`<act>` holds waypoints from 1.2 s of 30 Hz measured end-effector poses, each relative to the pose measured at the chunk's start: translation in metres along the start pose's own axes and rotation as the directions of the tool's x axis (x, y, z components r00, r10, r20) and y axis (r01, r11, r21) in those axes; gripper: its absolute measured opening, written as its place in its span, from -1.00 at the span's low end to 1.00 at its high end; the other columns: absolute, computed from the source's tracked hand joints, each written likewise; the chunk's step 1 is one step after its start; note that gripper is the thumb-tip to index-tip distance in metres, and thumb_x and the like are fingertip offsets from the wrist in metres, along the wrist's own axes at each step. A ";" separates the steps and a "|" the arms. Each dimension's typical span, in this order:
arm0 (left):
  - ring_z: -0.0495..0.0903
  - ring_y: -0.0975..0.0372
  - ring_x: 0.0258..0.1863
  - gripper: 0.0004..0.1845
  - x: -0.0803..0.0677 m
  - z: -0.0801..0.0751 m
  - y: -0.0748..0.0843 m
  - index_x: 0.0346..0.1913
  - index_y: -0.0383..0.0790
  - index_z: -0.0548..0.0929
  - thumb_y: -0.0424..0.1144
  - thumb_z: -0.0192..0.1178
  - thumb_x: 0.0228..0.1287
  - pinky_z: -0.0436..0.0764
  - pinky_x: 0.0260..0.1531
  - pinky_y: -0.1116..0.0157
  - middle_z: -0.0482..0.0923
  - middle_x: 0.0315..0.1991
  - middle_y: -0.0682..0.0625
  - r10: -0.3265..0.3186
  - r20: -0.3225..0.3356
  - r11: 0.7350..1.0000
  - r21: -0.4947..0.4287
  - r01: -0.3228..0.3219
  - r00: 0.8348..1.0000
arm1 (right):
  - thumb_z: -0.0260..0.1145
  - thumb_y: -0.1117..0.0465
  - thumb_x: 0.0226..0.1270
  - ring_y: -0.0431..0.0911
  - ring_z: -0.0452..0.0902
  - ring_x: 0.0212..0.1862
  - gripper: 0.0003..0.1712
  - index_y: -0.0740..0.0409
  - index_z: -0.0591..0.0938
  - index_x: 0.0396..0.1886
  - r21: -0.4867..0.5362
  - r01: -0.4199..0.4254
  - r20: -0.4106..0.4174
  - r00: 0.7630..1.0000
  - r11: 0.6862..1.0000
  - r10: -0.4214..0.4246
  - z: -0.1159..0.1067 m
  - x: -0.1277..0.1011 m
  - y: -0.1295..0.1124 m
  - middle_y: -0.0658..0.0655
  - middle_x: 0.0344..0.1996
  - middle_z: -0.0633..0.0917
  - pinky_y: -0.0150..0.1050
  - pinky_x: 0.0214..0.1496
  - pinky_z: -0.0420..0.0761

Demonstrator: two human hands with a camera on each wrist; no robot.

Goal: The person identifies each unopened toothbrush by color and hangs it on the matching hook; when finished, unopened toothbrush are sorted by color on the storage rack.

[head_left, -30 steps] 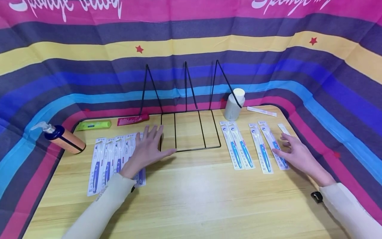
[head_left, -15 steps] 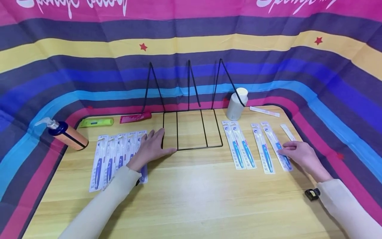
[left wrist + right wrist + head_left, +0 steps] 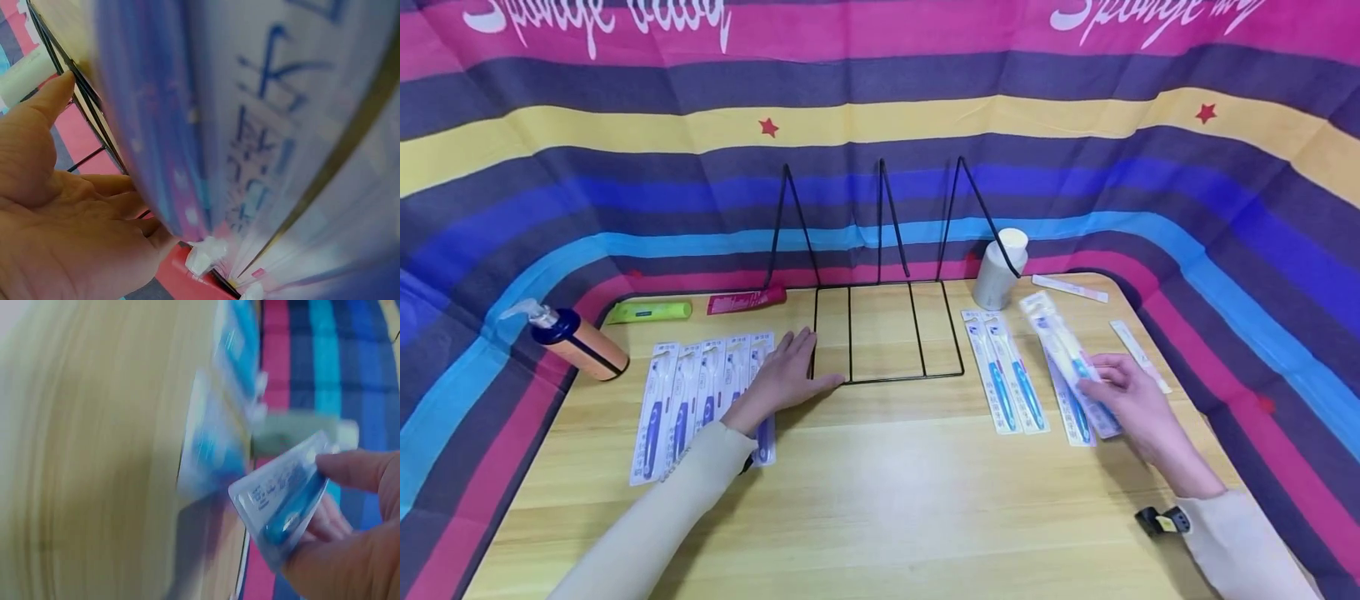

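Note:
My right hand (image 3: 1131,404) pinches a blue toothbrush in a blister pack (image 3: 1060,340), its head end tilted up off the table. In the right wrist view, thumb and fingers grip both sides of the pack (image 3: 281,497). Another packaged blue toothbrush (image 3: 1075,417) lies partly covered beneath it, and two more (image 3: 997,375) lie side by side to its left. My left hand (image 3: 784,379), fingers extended, is at the left front corner of a black wire rack (image 3: 904,378), thumb tip right at the front wire. Several packaged purple toothbrushes (image 3: 653,421) lie under and beside the left forearm.
A white bottle (image 3: 997,271) stands behind the rack's right side. At the back left lie a green tube (image 3: 651,312) and a red tube (image 3: 745,300), near a tilted pump bottle (image 3: 587,346). Two thin white packets (image 3: 1070,288) lie at the right. Striped cloth (image 3: 865,75) walls the table.
My right hand has closed on the rightmost blue toothbrush pack and lifted it, moving it left over the neighbouring one. The left hand has settled lower at the rack's corner.

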State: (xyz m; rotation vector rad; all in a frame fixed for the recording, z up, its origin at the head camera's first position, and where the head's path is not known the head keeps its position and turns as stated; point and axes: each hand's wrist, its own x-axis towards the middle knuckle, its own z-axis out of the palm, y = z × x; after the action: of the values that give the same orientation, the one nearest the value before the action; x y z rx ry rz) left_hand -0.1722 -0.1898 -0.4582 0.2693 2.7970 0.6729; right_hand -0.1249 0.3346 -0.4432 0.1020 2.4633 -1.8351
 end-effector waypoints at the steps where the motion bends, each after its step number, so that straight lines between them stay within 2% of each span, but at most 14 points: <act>1: -0.21 -0.30 0.71 0.13 0.000 0.001 -0.001 0.73 -0.45 0.03 0.30 0.26 0.52 -0.07 0.61 -0.31 -0.12 0.75 -0.35 -0.001 0.001 1.000 -0.001 0.001 1.000 | 0.42 0.37 0.56 -0.21 0.74 -0.24 -0.59 0.13 0.55 0.29 0.065 -0.002 0.038 0.999 0.998 -0.001 0.009 -0.003 -0.005 -0.17 -0.14 0.80 -0.28 -0.33 0.73; 4: -0.22 -0.29 0.71 0.14 0.001 0.002 -0.002 0.73 -0.45 0.02 0.31 0.26 0.53 -0.07 0.61 -0.30 -0.14 0.75 -0.35 -0.001 0.003 1.000 -0.003 0.001 1.000 | 0.41 0.39 0.56 -0.12 0.79 -0.17 -0.56 0.01 0.60 0.31 0.185 0.003 0.141 0.990 0.983 -0.029 0.038 -0.013 -0.019 -0.08 -0.06 0.82 -0.23 -0.30 0.77; 6: -0.23 -0.28 0.71 0.13 0.000 0.002 -0.002 0.73 -0.45 0.01 0.30 0.26 0.53 -0.07 0.61 -0.29 -0.14 0.75 -0.34 0.003 0.001 1.000 -0.007 -0.003 1.000 | 0.40 0.39 0.57 -0.12 0.79 -0.12 -0.56 0.03 0.60 0.33 0.222 0.019 0.168 0.984 0.975 -0.058 0.058 -0.018 -0.029 -0.05 -0.05 0.82 -0.24 -0.24 0.78; 9: -0.24 -0.29 0.71 0.13 0.000 0.003 -0.002 0.73 -0.45 0.01 0.29 0.27 0.53 -0.08 0.61 -0.29 -0.15 0.76 -0.34 0.008 0.002 1.000 -0.015 -0.008 1.000 | 0.38 0.42 0.57 -0.17 0.75 -0.10 -0.60 0.09 0.60 0.29 0.297 0.092 0.153 0.978 0.950 -0.142 0.086 -0.024 -0.041 -0.02 -0.09 0.80 -0.30 -0.15 0.74; 13: -0.26 -0.28 0.71 0.13 -0.001 0.003 -0.001 0.74 -0.44 -0.02 0.29 0.25 0.55 -0.09 0.61 -0.29 -0.18 0.76 -0.33 0.004 0.016 1.000 -0.016 -0.004 1.000 | 0.32 0.50 0.57 -0.16 0.68 -0.07 -0.62 0.14 0.58 0.26 0.406 0.207 0.094 0.959 0.890 -0.267 0.116 -0.028 -0.056 0.02 -0.09 0.78 -0.34 -0.04 0.68; 17: -0.27 -0.27 0.72 0.14 0.000 0.001 0.001 0.75 -0.43 -0.04 0.29 0.25 0.55 -0.09 0.62 -0.28 -0.19 0.76 -0.32 -0.003 0.025 1.000 -0.017 0.003 1.000 | 0.26 0.56 0.57 -0.12 0.67 0.02 -0.58 0.12 0.57 0.27 0.478 0.282 0.058 0.935 0.832 -0.350 0.137 -0.022 -0.071 0.05 -0.02 0.77 -0.30 0.09 0.67; 22: -0.25 -0.28 0.72 0.13 0.001 -0.001 0.003 0.74 -0.45 -0.01 0.27 0.27 0.54 -0.07 0.61 -0.30 -0.17 0.76 -0.34 -0.009 0.018 1.000 -0.018 0.009 1.000 | 0.24 0.57 0.56 -0.04 0.67 0.14 -0.55 0.08 0.57 0.28 0.519 0.333 0.052 0.907 0.787 -0.418 0.155 -0.009 -0.088 0.09 0.03 0.77 -0.20 0.22 0.66; 27: -0.26 -0.28 0.72 0.12 0.001 0.000 0.003 0.74 -0.45 -0.02 0.24 0.28 0.54 -0.06 0.61 -0.30 -0.17 0.76 -0.34 -0.007 0.024 1.000 -0.022 0.008 1.000 | 0.28 0.54 0.55 -0.01 0.68 0.12 -0.58 0.12 0.57 0.26 0.474 0.370 0.062 0.891 0.799 -0.450 0.163 -0.001 -0.094 0.15 0.09 0.78 -0.19 0.16 0.69; 31: -0.24 -0.30 0.71 0.11 0.002 0.000 0.003 0.73 -0.47 -0.01 0.22 0.29 0.54 -0.05 0.60 -0.31 -0.16 0.76 -0.35 0.002 0.021 1.000 -0.022 -0.002 1.000 | 0.33 0.51 0.53 -0.03 0.68 0.05 -0.59 0.13 0.57 0.25 0.447 0.362 0.069 0.898 0.818 -0.435 0.173 0.003 -0.093 0.15 0.06 0.78 -0.21 0.09 0.69; 36: -0.24 -0.29 0.71 0.11 0.001 -0.001 0.002 0.73 -0.46 -0.01 0.24 0.28 0.55 -0.05 0.61 -0.29 -0.16 0.76 -0.35 -0.004 0.026 1.000 -0.006 0.004 1.000 | 0.34 0.46 0.54 -0.02 0.68 0.07 -0.60 0.10 0.55 0.25 0.479 0.305 0.081 0.918 0.823 -0.387 0.190 0.011 -0.094 0.12 0.07 0.78 -0.18 0.16 0.70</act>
State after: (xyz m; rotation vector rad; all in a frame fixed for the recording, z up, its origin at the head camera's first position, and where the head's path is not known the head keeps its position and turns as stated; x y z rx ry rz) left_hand -0.1731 -0.1876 -0.4568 0.2694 2.7697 0.6724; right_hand -0.1414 0.1260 -0.4084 -0.5023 1.9793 -2.4238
